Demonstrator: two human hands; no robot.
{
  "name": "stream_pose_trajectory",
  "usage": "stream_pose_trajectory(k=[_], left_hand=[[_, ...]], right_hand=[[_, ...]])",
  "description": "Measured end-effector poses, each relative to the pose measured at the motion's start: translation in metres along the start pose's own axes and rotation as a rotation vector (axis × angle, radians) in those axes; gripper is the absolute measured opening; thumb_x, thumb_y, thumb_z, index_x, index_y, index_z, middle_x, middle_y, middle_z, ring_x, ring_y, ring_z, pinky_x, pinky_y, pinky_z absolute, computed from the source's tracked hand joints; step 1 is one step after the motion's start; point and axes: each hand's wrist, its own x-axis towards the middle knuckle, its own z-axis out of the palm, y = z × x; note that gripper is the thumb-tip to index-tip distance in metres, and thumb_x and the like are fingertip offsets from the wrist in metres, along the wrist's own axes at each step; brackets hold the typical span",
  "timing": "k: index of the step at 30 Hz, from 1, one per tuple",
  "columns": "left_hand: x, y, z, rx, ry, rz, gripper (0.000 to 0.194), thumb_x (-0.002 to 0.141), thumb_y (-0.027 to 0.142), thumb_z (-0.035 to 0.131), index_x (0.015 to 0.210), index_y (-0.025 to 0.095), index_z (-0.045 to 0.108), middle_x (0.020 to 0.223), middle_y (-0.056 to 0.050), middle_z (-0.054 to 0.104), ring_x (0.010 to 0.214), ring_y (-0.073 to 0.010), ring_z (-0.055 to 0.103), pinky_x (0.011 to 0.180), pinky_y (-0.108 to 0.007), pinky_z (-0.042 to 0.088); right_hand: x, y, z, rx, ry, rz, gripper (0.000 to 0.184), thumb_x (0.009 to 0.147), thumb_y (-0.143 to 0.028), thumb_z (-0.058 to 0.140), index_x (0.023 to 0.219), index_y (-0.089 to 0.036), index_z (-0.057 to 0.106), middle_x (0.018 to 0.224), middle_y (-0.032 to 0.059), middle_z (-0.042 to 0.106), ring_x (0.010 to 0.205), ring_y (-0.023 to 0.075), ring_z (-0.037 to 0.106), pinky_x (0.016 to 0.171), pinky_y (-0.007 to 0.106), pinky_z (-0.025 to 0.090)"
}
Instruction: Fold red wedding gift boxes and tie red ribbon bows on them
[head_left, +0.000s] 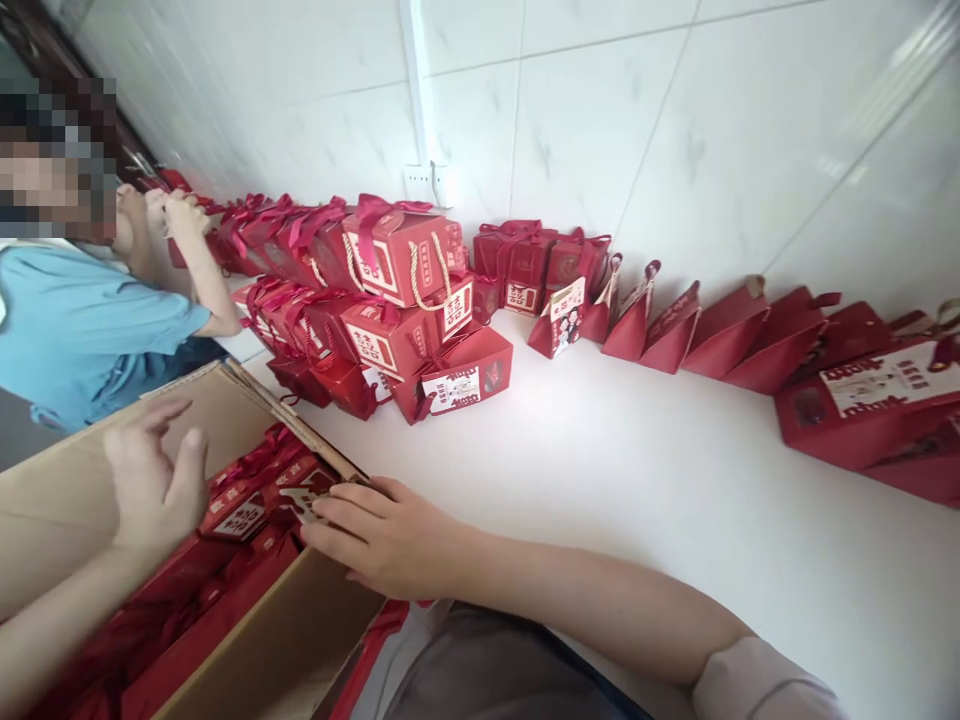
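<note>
My left hand (155,478) is raised above the open cardboard carton (292,625), holding nothing, with thumb and fingers apart. Over the carton's right side, my right hand (394,535) lies with its fingers stretched out. Its fingertips rest on a red gift box with a cream label (300,498) near the carton's rim; the contact underneath is hidden. Inside the carton, red gift boxes (244,515) with magenta ribbons and white labels are packed close together. Part of them is hidden behind my left forearm.
On the white table (600,480) stand stacked red gift boxes with rope handles (405,260). A curving row of red boxes (671,330) runs along the wall to the right. At the left, a person in a blue shirt (97,320) has both hands raised near more boxes.
</note>
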Motion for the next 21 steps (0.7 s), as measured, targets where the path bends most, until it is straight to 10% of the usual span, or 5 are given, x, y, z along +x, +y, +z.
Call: stream_pose_trajectory(k=[3, 8, 17, 21], left_hand=[[0.052, 0.069, -0.031, -0.117, 0.039, 0.289, 0.042, 0.099, 0.042, 0.033, 0.124, 0.012, 0.049, 0.136, -0.011, 0.048, 0.134, -0.023, 0.039, 0.116, -0.041, 0.027], [0.086, 0.162, -0.025, 0.012, -0.31, 0.771, 0.038, 0.099, 0.043, 0.035, 0.116, 0.019, 0.059, 0.115, -0.007, 0.062, 0.111, -0.0241, 0.057, 0.1, -0.038, 0.042], [0.084, 0.232, 0.046, 0.06, -0.549, 0.741, 0.024, 0.091, 0.034, 0.045, 0.088, 0.02, 0.065, 0.104, -0.008, 0.061, 0.088, -0.023, 0.065, 0.07, -0.032, 0.049], [0.086, 0.245, 0.045, 0.041, -0.295, 0.79, 0.028, 0.092, 0.037, 0.045, 0.1, 0.018, 0.064, 0.111, -0.012, 0.059, 0.102, -0.0283, 0.059, 0.079, -0.038, 0.05]], right_hand=[[-0.021, 0.005, -0.009, -0.035, 0.028, 0.01, 0.038, 0.105, -0.027, 0.04, 0.142, -0.018, 0.046, 0.155, 0.0066, 0.029, 0.141, 0.021, 0.022, 0.113, 0.039, 0.03], [-0.089, 0.022, -0.027, -0.048, -0.071, 0.059, 0.03, 0.105, -0.025, 0.04, 0.13, -0.017, 0.056, 0.152, 0.0071, 0.035, 0.14, 0.0204, 0.027, 0.117, 0.042, 0.026], [-0.207, 0.037, -0.071, 0.063, -0.078, 0.459, 0.025, 0.098, -0.02, 0.054, 0.122, -0.015, 0.055, 0.139, 0.0137, 0.047, 0.128, 0.0229, 0.044, 0.113, 0.045, 0.034], [-0.218, 0.044, -0.075, 0.1, 0.042, 0.53, 0.025, 0.095, -0.018, 0.056, 0.121, -0.017, 0.054, 0.133, 0.0137, 0.051, 0.123, 0.0216, 0.049, 0.105, 0.041, 0.042]])
